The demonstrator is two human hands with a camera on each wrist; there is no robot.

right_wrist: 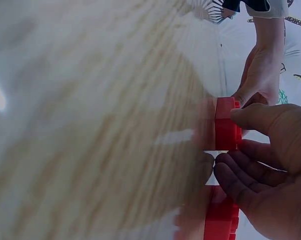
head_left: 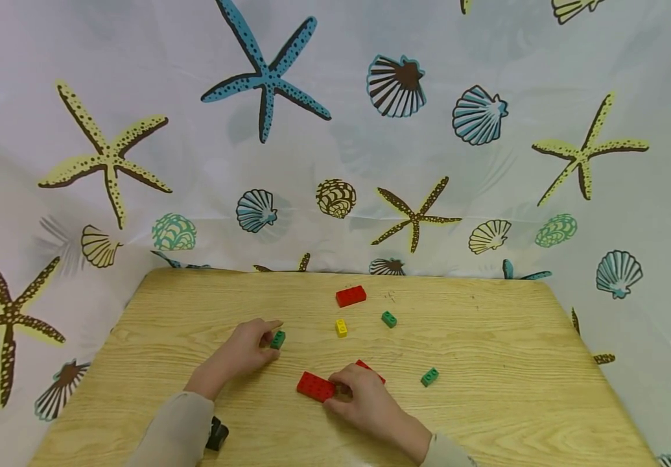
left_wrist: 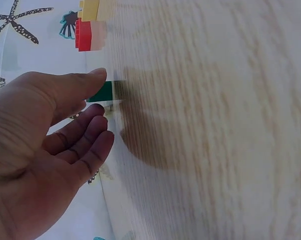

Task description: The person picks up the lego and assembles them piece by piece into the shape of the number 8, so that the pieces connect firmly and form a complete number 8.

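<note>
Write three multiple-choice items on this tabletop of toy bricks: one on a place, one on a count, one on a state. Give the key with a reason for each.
1. Where does the small yellow brick lie?
A. between the long red brick at the back and the hands
B. off the table
C. under the left hand

2. How many small green bricks show in the head view?
A. one
B. three
C. five

3. What is the left hand doing?
A. lying flat, away from every brick
B. pinching a green brick with thumb and fingers
C. lifting a red brick high above the table

Key: 1 A, the yellow brick sits on the wooden table in front of the long red brick. 2 B, one green brick at the left hand, one right of the yellow, one right of the right hand. 3 B, the left wrist view shows thumb and fingers closing on it.
</note>
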